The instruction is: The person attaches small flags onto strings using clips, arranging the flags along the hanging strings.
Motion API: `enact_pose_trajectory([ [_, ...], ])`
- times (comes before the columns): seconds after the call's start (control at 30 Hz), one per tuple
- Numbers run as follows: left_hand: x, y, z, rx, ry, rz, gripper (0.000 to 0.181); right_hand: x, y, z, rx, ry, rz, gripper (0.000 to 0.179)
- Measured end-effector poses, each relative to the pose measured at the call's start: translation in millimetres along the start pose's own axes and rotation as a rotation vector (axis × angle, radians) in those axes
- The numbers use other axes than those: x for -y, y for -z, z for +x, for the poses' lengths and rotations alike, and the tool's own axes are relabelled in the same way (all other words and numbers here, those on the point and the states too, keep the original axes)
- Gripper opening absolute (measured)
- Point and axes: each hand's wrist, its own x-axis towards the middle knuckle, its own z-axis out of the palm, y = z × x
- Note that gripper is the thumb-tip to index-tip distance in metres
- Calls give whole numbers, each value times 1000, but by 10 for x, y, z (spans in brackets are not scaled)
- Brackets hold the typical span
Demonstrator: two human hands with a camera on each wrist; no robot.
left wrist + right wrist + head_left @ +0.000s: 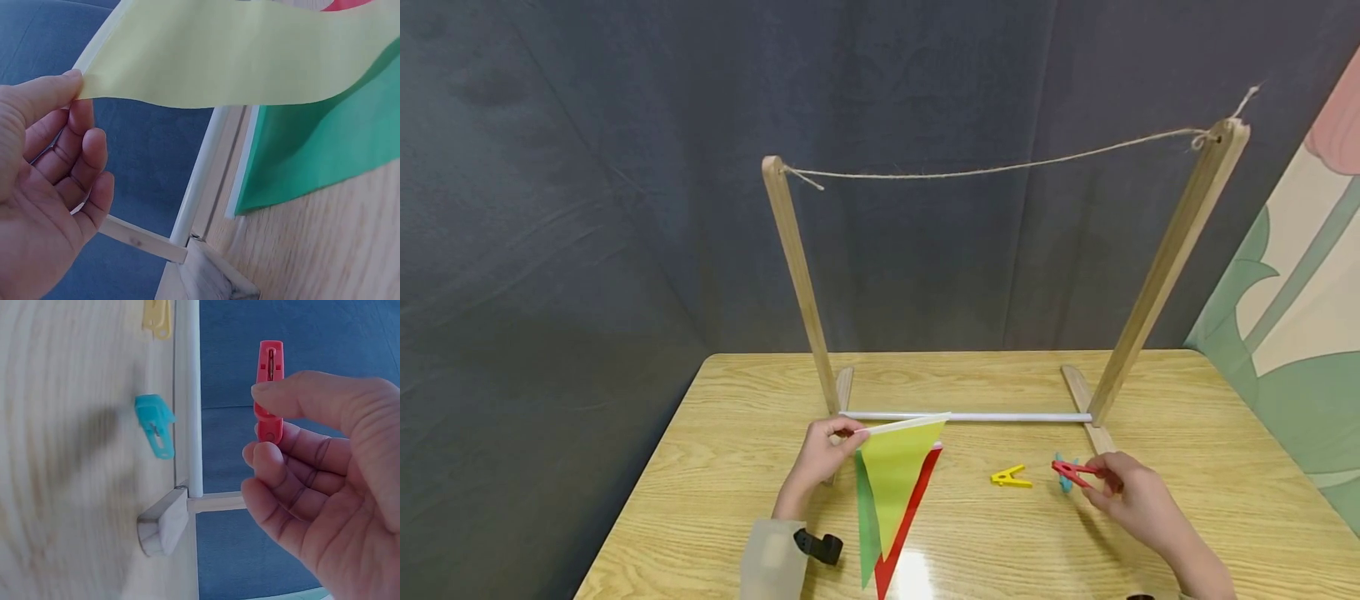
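Head view showed your left hand [824,457] pinching the yellow flag [895,475] by its white band [905,423], nearer the left edge of the table [700,500]. Your right hand [1133,493] pinched the red clothespin [270,375], nearer the right edge; the yellow clothespin [1006,477] lay between.

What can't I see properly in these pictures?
Head view: parts of the red pennant and green pennant, behind the yellow pennant.
Head view: part of the turquoise clothespin, behind the red clothespin.
Right wrist view: the yellow clothespin's rest, beyond the top edge.
Left wrist view: the yellow pennant's tip, past the right edge.
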Motion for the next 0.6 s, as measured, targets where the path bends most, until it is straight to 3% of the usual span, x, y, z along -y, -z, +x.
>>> enact_pose_trajectory([
  [0.1, -51, -16, 11, 2, 1, -2, 4, 17, 14, 33, -6, -1, 1, 32],
  [0.33, -422, 30, -9, 41, -24, -34, 6, 37, 59, 109, -17, 14, -7, 32],
  [0.6, -529, 33, 25, 61, -27, -23, 8, 64, 144, 208, -24, 60, -28, 32],
])
